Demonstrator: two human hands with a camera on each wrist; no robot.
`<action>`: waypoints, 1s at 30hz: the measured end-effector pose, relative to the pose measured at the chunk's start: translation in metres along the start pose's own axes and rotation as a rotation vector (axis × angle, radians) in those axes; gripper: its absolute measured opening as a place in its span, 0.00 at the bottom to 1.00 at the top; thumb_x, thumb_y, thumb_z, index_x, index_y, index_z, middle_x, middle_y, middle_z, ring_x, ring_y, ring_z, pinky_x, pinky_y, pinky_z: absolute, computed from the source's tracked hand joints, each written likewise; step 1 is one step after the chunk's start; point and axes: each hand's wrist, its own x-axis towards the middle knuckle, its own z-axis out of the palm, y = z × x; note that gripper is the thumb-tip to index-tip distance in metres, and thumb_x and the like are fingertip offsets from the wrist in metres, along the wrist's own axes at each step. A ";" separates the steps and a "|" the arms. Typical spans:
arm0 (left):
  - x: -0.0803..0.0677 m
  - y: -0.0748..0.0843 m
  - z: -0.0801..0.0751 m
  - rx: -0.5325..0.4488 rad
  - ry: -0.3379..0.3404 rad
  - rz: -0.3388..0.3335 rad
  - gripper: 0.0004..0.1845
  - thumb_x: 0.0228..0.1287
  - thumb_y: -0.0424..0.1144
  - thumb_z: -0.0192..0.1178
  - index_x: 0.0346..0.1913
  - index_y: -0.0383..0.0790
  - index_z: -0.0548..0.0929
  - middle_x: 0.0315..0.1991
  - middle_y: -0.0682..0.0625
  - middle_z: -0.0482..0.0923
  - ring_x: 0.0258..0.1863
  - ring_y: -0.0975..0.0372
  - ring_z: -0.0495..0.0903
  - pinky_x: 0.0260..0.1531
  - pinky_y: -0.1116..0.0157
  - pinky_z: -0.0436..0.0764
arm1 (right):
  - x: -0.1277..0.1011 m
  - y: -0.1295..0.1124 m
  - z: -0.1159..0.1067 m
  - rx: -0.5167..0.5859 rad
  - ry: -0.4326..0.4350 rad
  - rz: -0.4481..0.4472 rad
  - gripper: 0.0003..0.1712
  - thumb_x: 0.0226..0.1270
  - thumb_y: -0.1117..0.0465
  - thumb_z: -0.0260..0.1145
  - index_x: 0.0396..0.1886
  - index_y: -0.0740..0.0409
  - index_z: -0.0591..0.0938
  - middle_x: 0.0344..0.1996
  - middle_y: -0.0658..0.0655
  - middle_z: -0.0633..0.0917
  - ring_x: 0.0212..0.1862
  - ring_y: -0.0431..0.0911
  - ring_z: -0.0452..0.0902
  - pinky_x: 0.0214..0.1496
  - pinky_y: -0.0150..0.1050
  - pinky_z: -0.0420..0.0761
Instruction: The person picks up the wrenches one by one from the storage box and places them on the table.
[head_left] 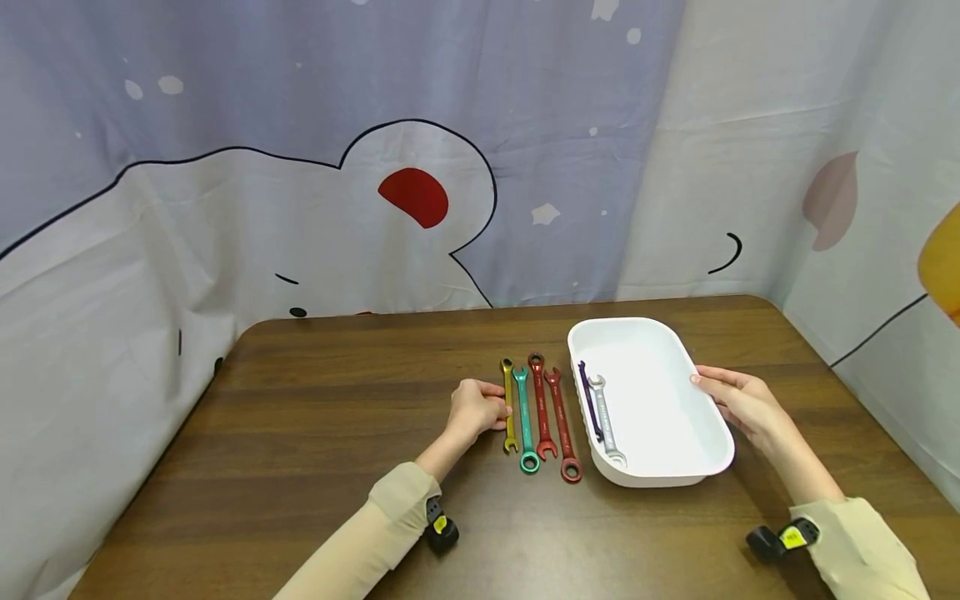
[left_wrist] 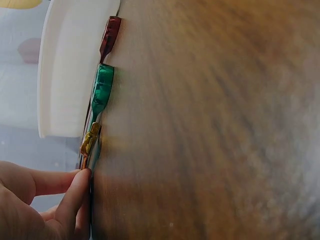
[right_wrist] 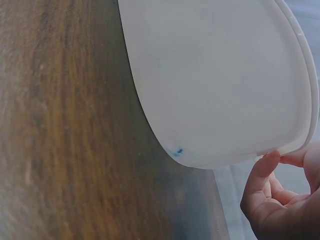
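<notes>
My left hand (head_left: 476, 408) pinches the gold wrench (head_left: 509, 408) at its middle, between thumb and fingers. In the left wrist view the gold wrench (left_wrist: 90, 141) shows end-on at the fingertips. Just right of it lie a green wrench (head_left: 524, 417) and two red wrenches, one (head_left: 540, 404) beside the other (head_left: 562, 425). My right hand (head_left: 750, 406) grips the right rim of a white tray (head_left: 667, 400), thumb on the edge. Inside the tray, along its left wall, lie a purple wrench (head_left: 589, 402) and a silver wrench (head_left: 604, 417).
The wrenches and tray are on a brown wooden table (head_left: 337, 417). A printed curtain (head_left: 300, 225) hangs behind the table's far edge and down its sides. A small blue mark (right_wrist: 178, 151) shows on the tray's outer wall.
</notes>
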 end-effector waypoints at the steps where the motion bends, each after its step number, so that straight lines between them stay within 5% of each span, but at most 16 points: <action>1: -0.001 0.000 0.000 0.005 0.005 0.005 0.13 0.51 0.21 0.66 0.42 0.26 0.84 0.31 0.39 0.86 0.22 0.62 0.85 0.21 0.67 0.86 | 0.000 0.000 0.000 0.003 0.000 0.000 0.41 0.69 0.50 0.62 0.69 0.73 0.60 0.32 0.32 0.82 0.37 0.30 0.81 0.39 0.28 0.85; 30: -0.004 0.000 0.000 0.119 0.049 0.096 0.14 0.47 0.23 0.67 0.40 0.27 0.85 0.31 0.41 0.87 0.18 0.64 0.83 0.19 0.72 0.84 | -0.002 -0.002 0.001 -0.005 -0.001 -0.001 0.41 0.69 0.50 0.61 0.69 0.74 0.60 0.32 0.32 0.82 0.36 0.30 0.81 0.39 0.29 0.86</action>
